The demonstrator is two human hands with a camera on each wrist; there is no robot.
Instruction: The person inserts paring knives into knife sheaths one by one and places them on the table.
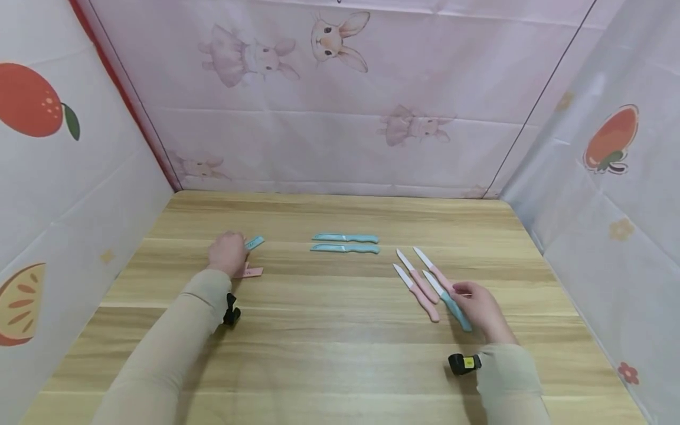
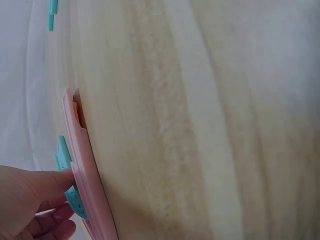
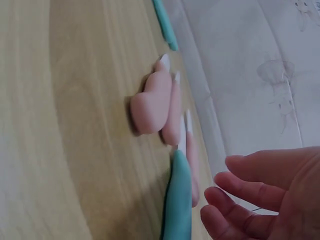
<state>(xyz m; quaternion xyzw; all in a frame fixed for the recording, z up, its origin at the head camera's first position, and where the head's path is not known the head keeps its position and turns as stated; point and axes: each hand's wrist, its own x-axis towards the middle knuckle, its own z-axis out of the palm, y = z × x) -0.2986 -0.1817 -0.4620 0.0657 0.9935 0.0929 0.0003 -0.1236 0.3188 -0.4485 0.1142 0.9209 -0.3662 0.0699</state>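
At the table's left, my left hand (image 1: 227, 252) pinches a teal blade cover (image 2: 64, 152) between thumb and fingers. A pink blade cover (image 2: 85, 165) lies right beside it, nearer to me. On the other side, my right hand (image 1: 480, 310) hovers with loosely bent fingers at the handle ends of several bare white-bladed knives. Three have pink handles, among them a pink knife (image 1: 417, 294); a teal knife (image 1: 450, 304) lies between them and the hand. In the right wrist view, nothing is between the fingers (image 3: 245, 162).
Two teal knives with covered blades, a farther one (image 1: 361, 238) and a nearer one (image 1: 361, 249), lie parallel at the table's middle back. Printed cloth walls (image 1: 340, 147) enclose the wooden table (image 1: 329, 354) at the back and both sides.
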